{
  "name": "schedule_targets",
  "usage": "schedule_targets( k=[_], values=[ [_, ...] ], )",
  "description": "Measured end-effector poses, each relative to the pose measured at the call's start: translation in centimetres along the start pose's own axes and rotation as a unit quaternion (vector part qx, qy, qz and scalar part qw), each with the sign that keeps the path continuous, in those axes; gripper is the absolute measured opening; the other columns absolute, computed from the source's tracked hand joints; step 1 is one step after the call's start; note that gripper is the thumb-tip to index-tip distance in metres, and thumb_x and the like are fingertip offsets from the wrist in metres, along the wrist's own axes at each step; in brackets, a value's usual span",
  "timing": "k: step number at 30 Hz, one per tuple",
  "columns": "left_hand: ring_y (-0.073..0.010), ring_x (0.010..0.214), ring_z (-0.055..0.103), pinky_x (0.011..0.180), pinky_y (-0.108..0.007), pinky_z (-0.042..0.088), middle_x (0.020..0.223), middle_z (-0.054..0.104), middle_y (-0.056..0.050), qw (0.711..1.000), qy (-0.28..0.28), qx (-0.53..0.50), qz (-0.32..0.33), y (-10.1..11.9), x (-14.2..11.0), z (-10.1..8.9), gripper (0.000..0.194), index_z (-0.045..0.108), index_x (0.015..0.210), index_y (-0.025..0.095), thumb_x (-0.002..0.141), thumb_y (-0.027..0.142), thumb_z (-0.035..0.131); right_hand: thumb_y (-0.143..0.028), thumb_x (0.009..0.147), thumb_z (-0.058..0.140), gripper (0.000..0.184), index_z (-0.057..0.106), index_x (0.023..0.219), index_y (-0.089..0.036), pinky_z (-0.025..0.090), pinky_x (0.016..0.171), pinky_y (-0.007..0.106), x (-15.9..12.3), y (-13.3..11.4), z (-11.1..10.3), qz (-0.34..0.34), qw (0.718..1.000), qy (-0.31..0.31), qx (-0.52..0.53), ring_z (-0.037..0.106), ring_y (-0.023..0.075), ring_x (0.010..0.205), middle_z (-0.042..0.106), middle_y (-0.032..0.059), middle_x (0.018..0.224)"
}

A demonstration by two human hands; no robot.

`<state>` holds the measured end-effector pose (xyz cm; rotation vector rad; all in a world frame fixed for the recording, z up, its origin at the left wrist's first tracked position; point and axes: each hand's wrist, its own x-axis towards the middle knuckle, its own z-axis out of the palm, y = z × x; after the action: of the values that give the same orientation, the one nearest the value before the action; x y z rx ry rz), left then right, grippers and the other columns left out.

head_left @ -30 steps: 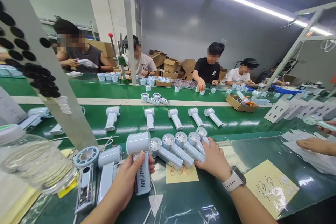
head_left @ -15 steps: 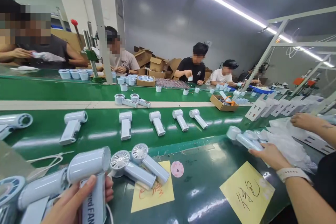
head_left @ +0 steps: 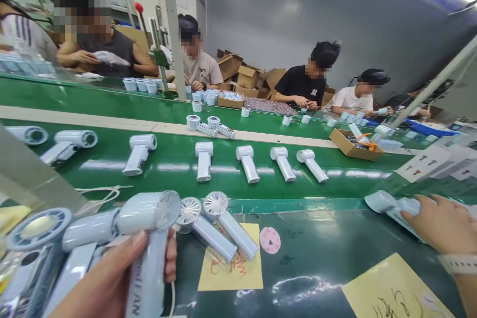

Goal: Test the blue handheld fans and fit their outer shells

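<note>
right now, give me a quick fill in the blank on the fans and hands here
The left hand grips a pale blue handheld fan by its ____. The printing on it ends in the word ____. Two more fans lie across a ____ paper note. The right hand touches another fan near the ____ edge of the view.

Missing words: handle; FAN; yellow; right

The handheld fan is smooth pale plastic, the green conveyor belt glossy.
</note>
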<state>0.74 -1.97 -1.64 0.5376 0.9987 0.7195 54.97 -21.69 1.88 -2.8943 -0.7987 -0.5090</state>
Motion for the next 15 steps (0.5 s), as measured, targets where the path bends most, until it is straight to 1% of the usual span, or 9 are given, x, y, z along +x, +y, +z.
schedule_targets(
  k=[2,3,5,6,7,8,9,12,15],
  values=[
    [-0.0295,0.073,0.068,0.068,-0.04,0.063,0.083,0.074,-0.011,0.998,-0.041,0.027,-0.027,0.4,-0.6,-0.1,0.049,0.074,0.094,0.015,0.059,0.047,0.086,-0.04,0.081,0.056,0.045,0.066,0.117,-0.015,0.041,0.11,0.051,-4.9,-6.6,-1.4,-0.142,0.987,-0.042,0.069,0.054,0.0377,0.129,0.061,0.0215,0.133],
    [-0.0302,0.076,0.068,0.071,-0.041,0.062,0.085,0.074,-0.012,0.997,-0.056,0.035,-0.029,0.5,-0.9,-0.1,0.05,0.074,0.095,0.015,0.061,0.05,0.084,-0.045,0.083,0.055,0.047,0.064,0.122,-0.02,0.043,0.11,0.047,-8.0,-10.2,-2.0,-0.201,0.972,-0.065,0.106,0.057,0.0322,0.127,0.064,0.0141,0.133],
    [-0.0295,0.079,0.068,0.074,-0.039,0.062,0.088,0.074,-0.012,0.997,-0.067,0.032,-0.006,0.8,-1.4,0.1,0.051,0.075,0.096,0.015,0.065,0.054,0.081,-0.049,0.085,0.058,0.055,0.059,0.131,-0.021,0.044,0.108,0.05,-14.7,-17.2,-2.9,-0.324,0.905,-0.148,0.234,0.058,0.0325,0.126,0.063,0.0128,0.135],
    [-0.0285,0.079,0.068,0.074,-0.038,0.061,0.087,0.074,-0.012,0.997,-0.066,0.028,0.011,0.8,-1.5,0.2,0.05,0.075,0.096,0.015,0.066,0.054,0.08,-0.052,0.08,0.065,0.067,0.053,0.138,-0.021,0.047,0.105,0.049,-17.7,-20.4,-3.3,-0.355,0.875,-0.18,0.276,0.059,0.0329,0.124,0.062,0.0128,0.136],
    [-0.0277,0.078,0.068,0.074,-0.037,0.061,0.086,0.074,-0.012,0.997,-0.066,0.024,0.024,0.9,-1.7,0.5,0.049,0.075,0.094,0.014,0.066,0.054,0.079,-0.053,0.074,0.074,0.082,0.047,0.143,-0.019,0.048,0.104,0.049,-20.3,-23.1,-3.6,-0.363,0.861,-0.193,0.299,0.059,0.0342,0.123,0.061,0.0143,0.137],
    [-0.027,0.078,0.067,0.074,-0.036,0.06,0.085,0.073,-0.012,0.997,-0.063,0.019,0.033,0.9,-1.8,0.7,0.047,0.075,0.092,0.013,0.067,0.053,0.078,-0.053,0.066,0.08,0.093,0.045,0.144,-0.017,0.049,0.102,0.051,-22.3,-25.4,-4.0,-0.358,0.861,-0.192,0.304,0.059,0.0368,0.122,0.06,0.0168,0.137],
    [-0.0264,0.077,0.067,0.074,-0.036,0.06,0.083,0.073,-0.012,0.997,-0.06,0.015,0.039,0.9,-1.9,1.0,0.045,0.076,0.09,0.012,0.068,0.052,0.077,-0.049,0.066,0.083,0.09,0.047,0.141,-0.016,0.049,0.1,0.053,-23.6,-27.2,-4.3,-0.354,0.867,-0.19,0.294,0.059,0.0387,0.121,0.058,0.0192,0.139],
    [-0.0238,0.076,0.066,0.073,-0.034,0.059,0.081,0.072,-0.011,0.997,-0.052,0.005,0.055,0.9,-2.3,1.9,0.038,0.075,0.086,0.012,0.073,0.048,0.074,-0.031,0.075,0.076,0.066,0.051,0.134,-0.015,0.049,0.098,0.053,-24.2,-28.9,-5.0,-0.343,0.881,-0.191,0.264,0.06,0.0388,0.119,0.061,0.0206,0.134],
    [-0.0224,0.075,0.065,0.072,-0.032,0.058,0.082,0.071,-0.008,0.997,-0.048,0.002,0.057,0.8,-2.7,2.2,0.038,0.075,0.088,0.015,0.073,0.05,0.074,-0.027,0.076,0.07,0.074,0.041,0.144,-0.018,0.051,0.093,0.047,-21.5,-25.6,-5.0,-0.299,0.882,-0.225,0.286,0.064,0.0352,0.113,0.066,0.0156,0.128]
  ],
)
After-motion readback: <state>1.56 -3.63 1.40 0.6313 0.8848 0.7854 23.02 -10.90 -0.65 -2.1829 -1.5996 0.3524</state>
